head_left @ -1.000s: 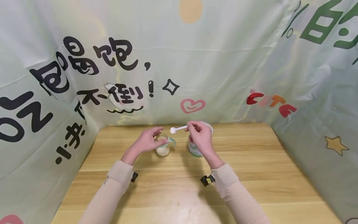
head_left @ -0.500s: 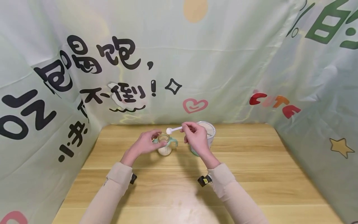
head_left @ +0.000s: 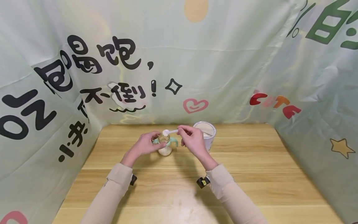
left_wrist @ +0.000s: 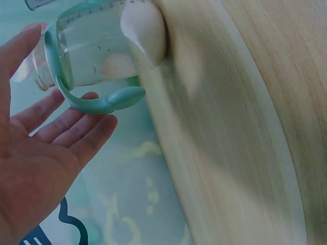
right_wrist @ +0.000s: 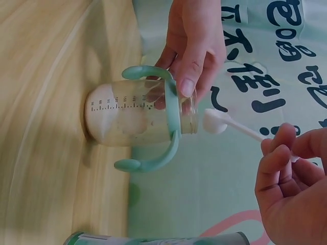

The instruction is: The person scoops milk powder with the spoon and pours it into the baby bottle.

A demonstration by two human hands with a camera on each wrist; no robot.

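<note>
Leftward the right hand (head_left: 193,141) has travelled since a second ago, leaving the tin behind and bringing its scoop across until the bowl sits right at the mouth of the bottle.

That right grip is a fine pinch — thumb and fingertips (right_wrist: 273,163) closed on the far end of the white scoop (head_left: 169,132), the other fingers curled loosely under. In the right wrist view the scoop's bowl (right_wrist: 215,121) is level with the bottle's open neck and just beside the rim, not yet over it as far as I can tell; whether it carries powder I can't make out.

The left hand (head_left: 145,143) steadies the baby bottle (head_left: 164,145): its thumb lies over the rim at the neck and the fingers reach round behind the teal handle ring (right_wrist: 171,120), a light hold rather than a full clasp. From the left wrist the palm looks fairly open, fingers only gently bent against the handle.

The bottle stands upright on the bench (head_left: 251,174), a layer of pale powder already settled in its bottom. Behind the right hand, near the back edge, stands the open powder tin (head_left: 205,132), apart from the bottle.

By my reading this is the dosing step — a scoop at the point of delivery. What comes next asks for the bowl to be centred over that narrow neck before it is tipped, with the left hand keeping the bottle from rocking; the opening is small, so a slow turn of the wrist would spare a spill on the rim.
</note>
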